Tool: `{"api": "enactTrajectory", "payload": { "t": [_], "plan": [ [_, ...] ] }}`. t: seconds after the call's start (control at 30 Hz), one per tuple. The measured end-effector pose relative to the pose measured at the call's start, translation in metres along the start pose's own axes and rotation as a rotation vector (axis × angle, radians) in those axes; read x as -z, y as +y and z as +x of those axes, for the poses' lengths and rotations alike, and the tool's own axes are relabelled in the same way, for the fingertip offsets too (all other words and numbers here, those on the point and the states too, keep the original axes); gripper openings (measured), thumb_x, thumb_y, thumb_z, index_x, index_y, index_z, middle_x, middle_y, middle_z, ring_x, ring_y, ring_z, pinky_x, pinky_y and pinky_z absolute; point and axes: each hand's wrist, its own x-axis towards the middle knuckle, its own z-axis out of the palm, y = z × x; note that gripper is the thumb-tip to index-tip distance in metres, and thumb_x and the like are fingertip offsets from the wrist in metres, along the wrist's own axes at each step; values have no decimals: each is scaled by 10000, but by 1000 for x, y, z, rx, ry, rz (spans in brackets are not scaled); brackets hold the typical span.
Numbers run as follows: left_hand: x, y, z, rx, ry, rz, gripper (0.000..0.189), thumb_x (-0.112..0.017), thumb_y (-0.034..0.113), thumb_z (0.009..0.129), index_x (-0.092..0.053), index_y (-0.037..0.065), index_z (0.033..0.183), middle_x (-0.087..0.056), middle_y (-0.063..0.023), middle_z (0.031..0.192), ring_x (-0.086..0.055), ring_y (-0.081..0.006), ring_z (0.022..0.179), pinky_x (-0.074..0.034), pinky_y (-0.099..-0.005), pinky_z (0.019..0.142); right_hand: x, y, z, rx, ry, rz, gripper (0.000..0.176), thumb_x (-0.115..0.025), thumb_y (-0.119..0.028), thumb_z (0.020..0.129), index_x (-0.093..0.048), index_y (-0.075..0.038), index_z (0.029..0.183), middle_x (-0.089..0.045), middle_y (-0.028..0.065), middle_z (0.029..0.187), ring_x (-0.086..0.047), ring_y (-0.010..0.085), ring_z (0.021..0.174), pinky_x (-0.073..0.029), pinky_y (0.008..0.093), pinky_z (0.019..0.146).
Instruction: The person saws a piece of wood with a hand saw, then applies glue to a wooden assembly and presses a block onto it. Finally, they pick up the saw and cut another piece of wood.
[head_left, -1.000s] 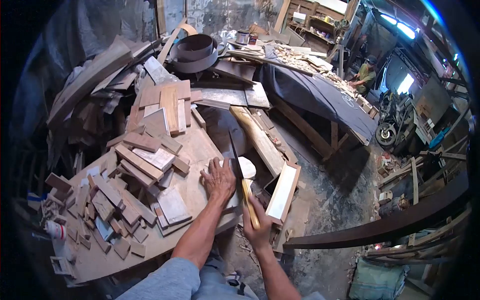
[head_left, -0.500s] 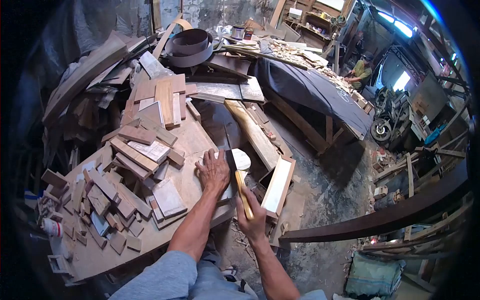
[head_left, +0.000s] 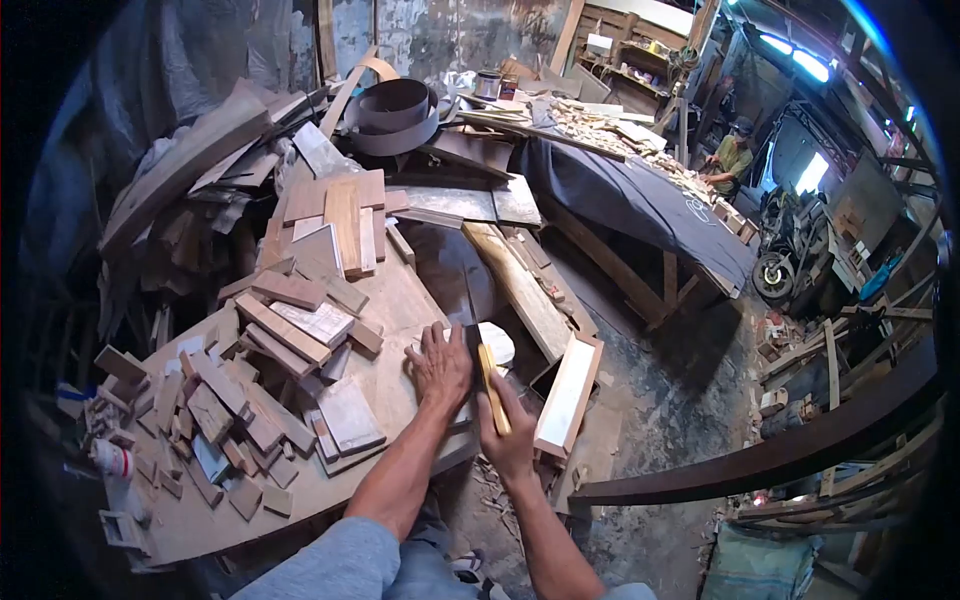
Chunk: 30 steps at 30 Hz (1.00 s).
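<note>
My right hand (head_left: 508, 430) is wrapped round the yellow handle (head_left: 490, 378) of a handsaw. Its dark blade (head_left: 472, 338) points away from me, just right of my left hand. Palm down, my left hand (head_left: 442, 370) rests with fingers stretched out on a pale board at the workbench edge, most of the board being hidden under it. A rounded white piece (head_left: 497, 345) shows beyond the blade, on its right side. Where exactly the saw teeth meet the wood cannot be made out.
Wood offcuts (head_left: 215, 410) lie heaped across the workbench (head_left: 390, 300) on my left. A white-faced wooden box (head_left: 568, 395) stands right of the saw. A dark curved beam (head_left: 760, 465) crosses the right side. Farther back, a person (head_left: 733, 160) sits beside a cloth-covered table (head_left: 640, 205).
The whole scene has shifted slightly right and down in view. The saw handle stands a little more upright and farther forward along the cut line; my left hand stays on the board.
</note>
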Motion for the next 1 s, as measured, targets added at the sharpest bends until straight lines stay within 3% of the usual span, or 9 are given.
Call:
{"api": "enactTrajectory", "payload": {
  "t": [0.1,0.17,0.27,0.4,0.57,0.63,0.73,0.9,1.0],
  "plan": [
    [31,12,7,57,-168,-33,363,-473,286,1017,-570,132,1331,-537,-154,1313,-470,-343,1324,-329,-699,1041,40,-12,-77,61,32,-84,390,-700,-21,934,-637,59,1310,-738,225,1139,-745,246,970,-575,326,850],
    [24,9,4,74,-200,-49,396,-453,294,1030,-540,138,1384,-525,-169,1374,-439,-351,1380,-324,-713,1041,80,-27,-146,-101,-20,-150,381,-696,-19,933,-640,59,1301,-739,233,1130,-745,246,958,-575,315,833],
    [17,6,0,31,-154,20,404,-460,292,1028,-528,136,1394,-521,-170,1387,-433,-355,1388,-332,-726,1029,86,-29,-150,-105,-26,-102,364,-693,-14,939,-647,56,1293,-739,234,1130,-742,255,978,-571,318,850],
    [28,9,4,39,-207,-12,356,-464,265,1025,-564,134,1340,-539,-164,1338,-461,-337,1342,-342,-731,1022,11,-16,2,-71,-20,12,361,-705,-12,939,-647,65,1287,-740,217,1151,-730,251,1029,-557,315,885],
    [22,10,9,38,-130,-27,338,-491,267,1005,-581,143,1306,-548,-150,1311,-476,-325,1318,-354,-693,1004,42,-11,-77,69,71,-103,361,-698,1,932,-648,69,1283,-751,212,1073,-741,221,944,-570,305,819],
    [19,8,3,57,-136,-21,346,-496,277,1000,-580,144,1308,-551,-154,1312,-477,-326,1323,-350,-692,1010,84,-35,-145,-120,8,-134,367,-689,3,927,-651,65,1287,-759,217,1048,-749,200,891,-578,296,781],
    [20,9,2,50,-160,-14,369,-484,292,1002,-574,139,1326,-550,-174,1353,-468,-347,1357,-332,-708,1039,93,-51,-151,-85,35,-140,370,-687,0,919,-654,66,1282,-763,221,1051,-756,187,858,-583,292,760],
    [13,2,-3,-20,-102,75,409,-508,278,1010,-560,139,1391,-537,-146,1311,-481,-322,1305,-386,-648,996,9,-11,-12,-28,-7,-78,335,-689,-63,950,-657,48,1265,-745,218,1028,-733,214,849,-558,336,738],
    [24,8,6,-9,-145,30,398,-509,274,1010,-559,142,1382,-541,-143,1298,-491,-323,1291,-392,-642,980,10,-7,-22,6,70,-36,348,-691,-57,954,-654,47,1283,-753,201,1034,-732,213,870,-563,308,793]
  ]
}}
